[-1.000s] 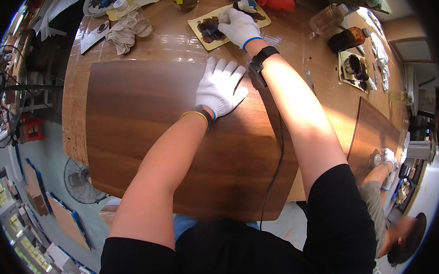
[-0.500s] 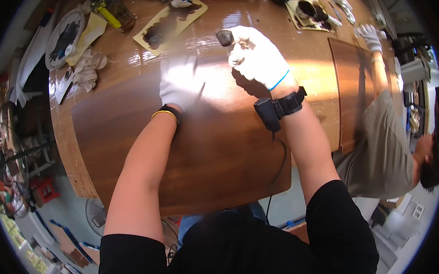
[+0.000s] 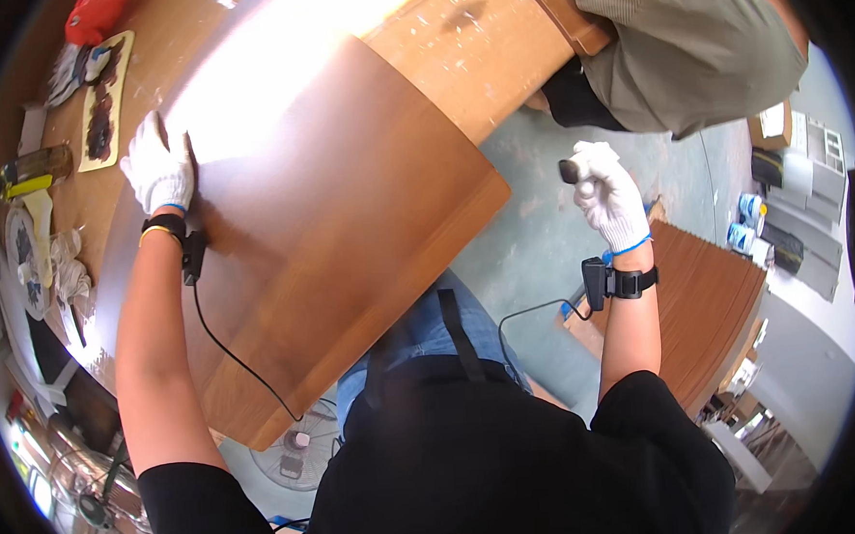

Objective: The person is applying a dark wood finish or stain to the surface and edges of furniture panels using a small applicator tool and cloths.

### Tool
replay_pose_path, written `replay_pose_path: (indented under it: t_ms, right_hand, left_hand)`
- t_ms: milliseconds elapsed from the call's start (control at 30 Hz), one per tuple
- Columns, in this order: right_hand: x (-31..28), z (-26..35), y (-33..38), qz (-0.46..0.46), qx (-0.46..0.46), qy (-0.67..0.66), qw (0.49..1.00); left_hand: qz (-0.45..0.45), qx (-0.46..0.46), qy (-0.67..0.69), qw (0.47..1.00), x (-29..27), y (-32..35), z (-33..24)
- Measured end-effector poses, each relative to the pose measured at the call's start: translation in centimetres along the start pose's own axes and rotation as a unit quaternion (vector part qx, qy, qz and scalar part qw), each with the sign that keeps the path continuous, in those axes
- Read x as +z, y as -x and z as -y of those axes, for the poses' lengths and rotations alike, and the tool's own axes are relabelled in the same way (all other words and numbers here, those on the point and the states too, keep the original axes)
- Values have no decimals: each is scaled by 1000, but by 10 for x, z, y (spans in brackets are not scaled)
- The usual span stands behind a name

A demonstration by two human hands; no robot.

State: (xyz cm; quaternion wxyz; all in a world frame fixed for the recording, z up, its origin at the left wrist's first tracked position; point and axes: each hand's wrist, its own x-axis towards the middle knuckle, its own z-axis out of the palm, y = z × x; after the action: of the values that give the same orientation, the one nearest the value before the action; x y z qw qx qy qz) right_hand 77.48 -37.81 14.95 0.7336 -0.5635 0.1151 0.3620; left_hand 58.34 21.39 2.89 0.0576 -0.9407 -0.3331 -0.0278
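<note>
Small dark pad [image 3: 569, 172] in my right hand [image 3: 605, 195] — over the floor [image 3: 531, 218], right of the brown panel [image 3: 347, 203].
That grip is pinched round the pad; my left hand [image 3: 159, 170] is at the panel's far left edge, grip spread, with nothing visible in it. The panel lies on the surface [image 3: 503, 45]. I judge a light pinch best, pad clear of the panel's corner — and the left palm flat, not dragging.

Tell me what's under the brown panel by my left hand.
The worktable shows beyond the brown panel, which seems to lie on it. The area directly beneath is covered, so anything else there is hidden.
</note>
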Motion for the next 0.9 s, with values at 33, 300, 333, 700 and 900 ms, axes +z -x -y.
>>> replay_pose_path:
  t_ms: [33, 300, 333, 700, 900]
  right_hand:
    - [-10, -10, 6, -46, -28, 76, 996]
    - [8, -66, -14, -57, -111, 256, 959]
    - [12, -70, -19, -70, -97, 274, 954]
    - [15, -76, -39, 1, -189, 338, 922]
    - [24, -84, -50, -5, -385, 555, 738]
  left_hand:
    - [4, -3, -5, 1000, 4, -1, 2]
    - [-18, 4, 24, 1000, 21, -7, 17]
    - [-19, 7, 36, 999, 22, -8, 20]
    - [-14, 12, 81, 997, 35, -16, 41]
    - [-31, 12, 87, 996, 36, -15, 41]
